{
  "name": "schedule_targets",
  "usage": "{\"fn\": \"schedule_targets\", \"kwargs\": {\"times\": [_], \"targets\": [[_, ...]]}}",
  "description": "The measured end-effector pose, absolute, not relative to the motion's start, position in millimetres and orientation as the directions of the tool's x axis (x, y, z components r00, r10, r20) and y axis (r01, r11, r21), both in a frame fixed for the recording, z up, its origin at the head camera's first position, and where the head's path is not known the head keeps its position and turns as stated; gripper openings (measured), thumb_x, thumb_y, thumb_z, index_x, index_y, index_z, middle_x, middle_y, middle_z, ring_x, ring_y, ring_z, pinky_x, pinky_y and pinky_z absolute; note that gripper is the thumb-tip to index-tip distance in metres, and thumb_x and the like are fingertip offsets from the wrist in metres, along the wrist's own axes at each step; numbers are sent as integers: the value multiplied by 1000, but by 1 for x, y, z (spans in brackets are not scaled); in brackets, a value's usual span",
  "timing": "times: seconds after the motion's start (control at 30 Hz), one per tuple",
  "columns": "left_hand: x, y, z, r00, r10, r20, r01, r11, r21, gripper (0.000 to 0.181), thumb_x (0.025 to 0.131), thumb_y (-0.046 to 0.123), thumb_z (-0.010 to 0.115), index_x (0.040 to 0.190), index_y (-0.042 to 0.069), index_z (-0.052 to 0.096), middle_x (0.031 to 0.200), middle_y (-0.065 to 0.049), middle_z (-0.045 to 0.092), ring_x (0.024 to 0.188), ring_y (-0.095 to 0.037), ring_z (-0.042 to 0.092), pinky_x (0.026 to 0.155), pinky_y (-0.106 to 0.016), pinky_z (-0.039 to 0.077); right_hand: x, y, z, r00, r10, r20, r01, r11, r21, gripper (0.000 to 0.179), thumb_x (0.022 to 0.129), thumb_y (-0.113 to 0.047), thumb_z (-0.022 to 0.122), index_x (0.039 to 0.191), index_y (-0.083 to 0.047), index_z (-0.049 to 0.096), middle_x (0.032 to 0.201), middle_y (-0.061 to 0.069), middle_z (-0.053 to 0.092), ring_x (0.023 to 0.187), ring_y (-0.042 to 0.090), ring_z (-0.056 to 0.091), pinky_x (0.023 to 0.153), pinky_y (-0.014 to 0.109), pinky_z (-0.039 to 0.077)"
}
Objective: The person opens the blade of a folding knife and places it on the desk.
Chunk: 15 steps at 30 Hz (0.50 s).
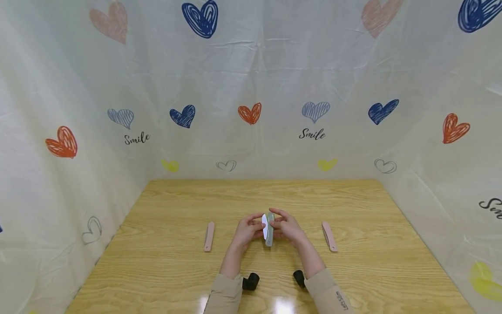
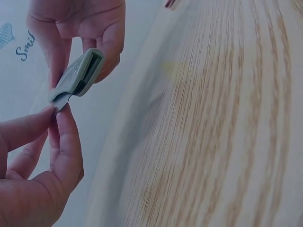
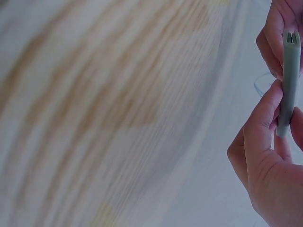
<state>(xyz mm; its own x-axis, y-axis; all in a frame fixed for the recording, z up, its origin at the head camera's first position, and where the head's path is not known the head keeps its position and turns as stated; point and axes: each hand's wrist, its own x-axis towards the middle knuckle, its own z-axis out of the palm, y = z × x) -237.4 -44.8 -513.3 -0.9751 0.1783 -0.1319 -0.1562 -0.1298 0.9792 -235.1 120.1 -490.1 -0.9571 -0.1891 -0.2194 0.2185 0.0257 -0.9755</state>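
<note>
Between the two hands is a folding knife with a grey-green handle [image 1: 269,233], held above the wooden table. Its shiny blade [image 1: 264,226] lies alongside the handle, partly swung out on the left side. My left hand [image 1: 245,230] pinches the blade between thumb and fingers, as the left wrist view also shows at the blade's edge [image 2: 61,101]. With thumb and fingers my right hand [image 1: 288,227] grips the handle, which appears edge-on in the right wrist view as a narrow grey-green bar [image 3: 289,85].
A folded pink-handled knife [image 1: 209,237] lies left of the hands, and a similar pink knife [image 1: 330,237] lies to the right. The wooden table [image 1: 157,270] is bordered at the back and sides by a white curtain [image 1: 274,157] printed with hearts.
</note>
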Motion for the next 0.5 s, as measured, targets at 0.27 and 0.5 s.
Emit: {"fn": "schedule_targets", "kwargs": {"times": [0.27,0.5], "targets": [[-235,-43,-512,-982,130,-137,-155,-137,978,42,91,-7,60,131,-12,52,95,-13,68,81,-15,64,71,-29,59,-236,122,-492,-962,-160,-223,223,17,-975,51,96,2,54,145,-2,44,104,15,53,86,20,59,76,41,58],[-235,-43,-507,-985,96,-142,-154,-135,979,42,90,-6,62,131,-11,52,88,-7,66,75,-12,63,71,-31,60,-236,125,-491,-965,-148,-215,219,-7,-976,50,95,3,53,144,-1,44,103,15,51,84,20,59,75,41,59]]}}
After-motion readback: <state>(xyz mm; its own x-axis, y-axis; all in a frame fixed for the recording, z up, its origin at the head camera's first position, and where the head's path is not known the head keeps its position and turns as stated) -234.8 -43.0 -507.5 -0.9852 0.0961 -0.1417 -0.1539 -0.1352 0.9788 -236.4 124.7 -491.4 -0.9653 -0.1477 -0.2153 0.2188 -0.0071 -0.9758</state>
